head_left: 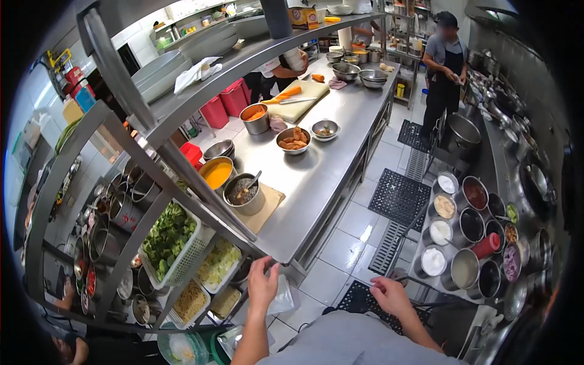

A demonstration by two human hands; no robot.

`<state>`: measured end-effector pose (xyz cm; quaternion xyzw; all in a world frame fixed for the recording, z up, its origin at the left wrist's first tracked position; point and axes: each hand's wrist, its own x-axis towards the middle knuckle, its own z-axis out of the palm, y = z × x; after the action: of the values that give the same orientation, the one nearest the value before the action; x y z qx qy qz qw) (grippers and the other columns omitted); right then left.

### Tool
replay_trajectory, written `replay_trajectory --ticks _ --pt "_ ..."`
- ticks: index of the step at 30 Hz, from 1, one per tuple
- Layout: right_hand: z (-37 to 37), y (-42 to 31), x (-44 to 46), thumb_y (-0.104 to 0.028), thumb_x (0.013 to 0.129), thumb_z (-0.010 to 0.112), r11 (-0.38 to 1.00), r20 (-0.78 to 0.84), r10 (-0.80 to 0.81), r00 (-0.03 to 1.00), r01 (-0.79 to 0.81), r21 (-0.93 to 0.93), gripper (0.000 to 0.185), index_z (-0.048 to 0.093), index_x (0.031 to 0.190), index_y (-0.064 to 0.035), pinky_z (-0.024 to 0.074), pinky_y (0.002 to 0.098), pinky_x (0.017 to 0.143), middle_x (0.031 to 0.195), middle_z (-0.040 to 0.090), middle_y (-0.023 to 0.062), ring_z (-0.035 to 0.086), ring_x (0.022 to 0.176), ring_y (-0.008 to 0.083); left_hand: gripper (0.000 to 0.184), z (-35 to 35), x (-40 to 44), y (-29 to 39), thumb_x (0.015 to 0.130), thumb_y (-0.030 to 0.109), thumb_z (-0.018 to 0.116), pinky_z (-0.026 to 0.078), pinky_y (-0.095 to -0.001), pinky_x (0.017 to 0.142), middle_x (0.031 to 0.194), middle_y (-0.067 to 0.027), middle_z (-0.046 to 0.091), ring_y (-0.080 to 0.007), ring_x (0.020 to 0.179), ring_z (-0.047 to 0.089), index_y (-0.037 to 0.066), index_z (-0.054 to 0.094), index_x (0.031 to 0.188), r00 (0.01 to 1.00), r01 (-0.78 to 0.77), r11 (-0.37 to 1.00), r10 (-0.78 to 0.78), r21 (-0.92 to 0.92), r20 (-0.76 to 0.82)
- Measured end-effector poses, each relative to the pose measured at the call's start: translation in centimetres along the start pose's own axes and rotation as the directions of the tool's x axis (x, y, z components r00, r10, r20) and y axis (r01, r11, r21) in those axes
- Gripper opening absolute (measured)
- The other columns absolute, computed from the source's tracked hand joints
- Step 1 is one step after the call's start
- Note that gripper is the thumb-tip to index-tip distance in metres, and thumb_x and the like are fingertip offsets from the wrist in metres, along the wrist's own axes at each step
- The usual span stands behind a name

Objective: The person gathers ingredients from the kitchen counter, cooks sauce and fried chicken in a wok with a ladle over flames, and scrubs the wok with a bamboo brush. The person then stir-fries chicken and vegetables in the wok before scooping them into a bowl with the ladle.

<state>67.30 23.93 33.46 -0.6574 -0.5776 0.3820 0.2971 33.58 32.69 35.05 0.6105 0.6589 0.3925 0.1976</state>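
Observation:
My left hand (pixel 263 285) is raised near the front corner of the steel worktable (pixel 304 204), its fingers loosely stretched and nothing seen in them. Below and right of it shows a clear plastic container (pixel 285 297). My right hand (pixel 390 296) hangs over the floor in front of my body, fingers apart, holding nothing. Left of my left hand are a white basket of broccoli (pixel 170 240), a tray of chopped pale greens (pixel 220 261) and a tray of noodles (pixel 191 301). A pot with dark contents and a spoon (pixel 244 193) stands on the worktable's near end.
Bowls, a pot of orange sauce (pixel 216 173) and a cutting board (pixel 298 100) with carrots and a knife occupy the worktable. Seasoning containers (pixel 440 231) line the right counter. A co-worker (pixel 444 73) stands at the far right. Black mats (pixel 396 199) lie on the tiled floor.

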Motion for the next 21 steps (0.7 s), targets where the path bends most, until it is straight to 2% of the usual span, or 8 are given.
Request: replay_trajectory --ticks 2,6,11,13,16,18,19,21 --pt "0.0 -0.1 3.3 -0.019 0.086 0.065 0.999 0.041 -0.034 0.999 0.034 -0.013 0.028 0.065 0.108 -0.0013 0.0525 0.0345 0.072 0.085 0.069 0.0143 0.067 0.076 0.0259 0.029 1.2 0.8 -0.9 0.084 0.016 0.069 0.051 -0.0374 0.081 0.101 -0.0171 0.065 -0.0291 0.093 0.064 -0.001 0.064 0.107 0.999 0.022 1.000 -0.022 -0.012 0.023" --pt "-0.4 0.8 11.6 -0.021 0.087 0.063 0.995 0.019 -0.054 0.998 0.055 -0.086 0.027 0.067 0.107 -0.0025 0.0532 0.0362 0.072 0.086 0.069 0.0148 0.067 0.075 0.0265 0.027 4.0 3.8 -0.5 0.084 0.017 0.069 0.051 -0.0368 0.080 0.099 -0.0165 0.065 -0.0279 0.089 0.064 0.001 0.065 0.106 0.996 0.065 0.994 -0.059 -0.088 0.067" --pt "-1.4 1.6 25.1 -0.020 0.088 0.063 0.985 0.009 -0.147 0.989 0.147 -0.092 0.024 0.067 0.104 -0.0029 0.0532 0.0361 0.069 0.083 0.070 0.0144 0.067 0.070 0.0269 0.027 8.3 12.2 1.2 0.086 0.017 0.068 0.051 -0.0354 0.079 0.099 -0.0155 0.065 -0.0270 0.090 0.064 0.002 0.065 0.107 0.991 0.070 0.995 -0.062 -0.068 0.116" --pt "-2.2 1.5 31.4 -0.019 0.088 0.063 0.989 0.000 -0.144 0.990 0.143 -0.047 0.023 0.067 0.104 -0.0031 0.0528 0.0347 0.067 0.083 0.069 0.0146 0.067 0.070 0.0255 0.027 10.4 16.2 1.2 0.087 0.018 0.068 0.051 -0.0337 0.079 0.099 -0.0151 0.066 -0.0242 0.090 0.064 0.001 0.065 0.108 0.988 0.113 0.992 -0.105 -0.064 0.113" --pt "-1.8 3.9 42.7 -0.019 0.089 0.062 0.981 -0.029 -0.164 0.986 0.166 0.100 0.023 0.067 0.104 -0.0028 0.0522 0.0326 0.064 0.082 0.069 0.0150 0.067 0.067 0.0228 0.028 14.0 22.2 -0.5 0.090 0.021 0.066 0.051 -0.0309 0.079 0.098 -0.0141 0.066 -0.0190 0.091 0.064 -0.001 0.064 0.107 0.967 0.234 0.945 -0.203 -0.229 0.151" --pt "-1.5 4.8 50.9 -0.021 0.090 0.062 0.965 -0.181 -0.222 0.958 0.242 0.098 0.024 0.067 0.104 -0.0020 0.0520 0.0312 0.062 0.082 0.069 0.0133 0.066 0.065 0.0194 0.029 16.1 26.5 -1.8 0.092 0.023 0.065 0.051 -0.0297 0.079 0.099 -0.0125 0.066 -0.0172 0.091 0.064 -0.001 0.064 0.108 0.947 0.297 0.930 -0.259 -0.218 0.189" --pt "-1.9 3.6 54.3 -0.022 0.091 0.062 0.962 -0.205 -0.177 0.963 0.213 0.171 0.025 0.067 0.104 -0.0018 0.0520 0.0308 0.061 0.083 0.069 0.0125 0.066 0.066 0.0178 0.030 17.0 28.6 -2.2 0.092 0.024 0.064 0.051 -0.0291 0.079 0.099 -0.0117 0.066 -0.0163 0.091 0.064 -0.001 0.064 0.109 0.937 0.326 0.920 -0.284 -0.218 0.204" --pt "-2.3 1.8 61.4 -0.023 0.091 0.061 0.933 -0.233 -0.119 0.965 0.189 0.307 0.026 0.067 0.105 -0.0017 0.0521 0.0299 0.060 0.084 0.069 0.0112 0.066 0.069 0.0149 0.034 18.8 33.2 -2.0 0.093 0.025 0.063 0.051 -0.0288 0.080 0.105 -0.0096 0.065 -0.0173 0.093 0.063 0.000 0.059 0.116 0.862 0.504 0.779 -0.429 -0.373 0.269"
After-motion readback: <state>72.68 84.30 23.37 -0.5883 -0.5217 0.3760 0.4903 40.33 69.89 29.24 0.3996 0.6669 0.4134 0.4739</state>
